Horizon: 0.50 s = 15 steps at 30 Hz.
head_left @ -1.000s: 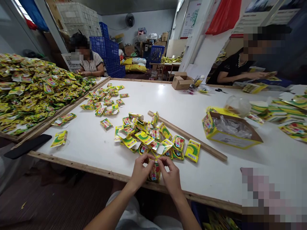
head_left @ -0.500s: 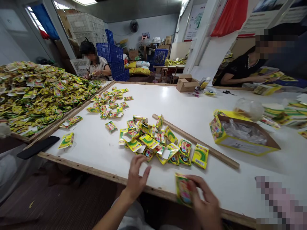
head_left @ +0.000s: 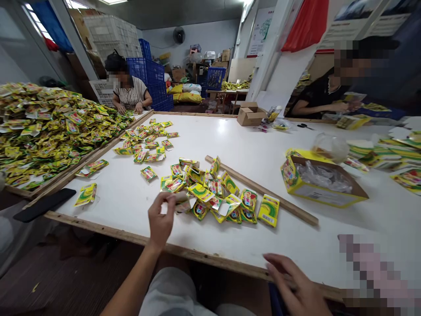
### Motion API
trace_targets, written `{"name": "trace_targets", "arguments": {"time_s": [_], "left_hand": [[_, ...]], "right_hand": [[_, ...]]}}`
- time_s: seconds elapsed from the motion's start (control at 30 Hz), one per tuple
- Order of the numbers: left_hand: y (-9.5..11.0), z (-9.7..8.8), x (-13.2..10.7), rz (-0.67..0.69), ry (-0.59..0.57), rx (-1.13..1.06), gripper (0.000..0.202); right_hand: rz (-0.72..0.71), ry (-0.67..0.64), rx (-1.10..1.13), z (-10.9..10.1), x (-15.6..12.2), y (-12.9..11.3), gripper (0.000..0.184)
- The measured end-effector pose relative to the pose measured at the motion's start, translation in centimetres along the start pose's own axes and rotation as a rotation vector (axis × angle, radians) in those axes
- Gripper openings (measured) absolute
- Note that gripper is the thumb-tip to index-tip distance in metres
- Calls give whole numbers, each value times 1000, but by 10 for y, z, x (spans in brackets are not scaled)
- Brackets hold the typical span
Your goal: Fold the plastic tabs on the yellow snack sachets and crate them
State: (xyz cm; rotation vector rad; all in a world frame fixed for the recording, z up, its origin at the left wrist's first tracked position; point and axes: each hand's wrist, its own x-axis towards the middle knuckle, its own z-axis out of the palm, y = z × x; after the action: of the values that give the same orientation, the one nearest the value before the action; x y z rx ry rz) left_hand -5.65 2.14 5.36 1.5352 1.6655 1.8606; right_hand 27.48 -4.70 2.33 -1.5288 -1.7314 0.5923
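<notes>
My left hand (head_left: 161, 220) is at the near left side of a loose pile of small yellow-green printed boxes (head_left: 200, 192). Its thumb and fingers pinch one small box (head_left: 183, 201), blurred by motion. At the table's front edge, my right hand (head_left: 294, 281) has its thumb and forefinger apart, with nothing seen between them; its other fingers are partly hidden. A single yellow box (head_left: 269, 210) lies flat at the right end of the pile.
A wooden strip (head_left: 263, 189) lies behind the pile. To the right stands an open carton (head_left: 324, 195) with clear plastic bags. A large heap of packets (head_left: 59, 131) fills the left table. Two people work across the tables; scissors (head_left: 305, 127) lie far back.
My left hand has moved left and taken hold of a small box at the pile. The box my right hand held is gone from its fingers. The view has shifted slightly.
</notes>
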Motion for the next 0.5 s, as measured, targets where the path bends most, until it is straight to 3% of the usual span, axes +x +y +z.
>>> {"name": "trace_targets", "arguments": {"time_s": [0.1,0.17,0.23,0.37,0.5], "left_hand": [[9,23,-26,-152,-296,-154,14],[7,40,-45,-220,-477,-240,16],[3,52,-62,-315,-528,-356,18],[-6,55,-83,-426,-508,-511,41],[-9,51,-86,-342,-630,-402,24]], "right_hand": [[-43,-18,219,56,20,-43,25],[-50,-33,344,84,28,-51,23],[-38,-31,426,102,32,-47,20],[35,43,482,112,30,-27,24],[29,47,455,109,31,-18,26]]}}
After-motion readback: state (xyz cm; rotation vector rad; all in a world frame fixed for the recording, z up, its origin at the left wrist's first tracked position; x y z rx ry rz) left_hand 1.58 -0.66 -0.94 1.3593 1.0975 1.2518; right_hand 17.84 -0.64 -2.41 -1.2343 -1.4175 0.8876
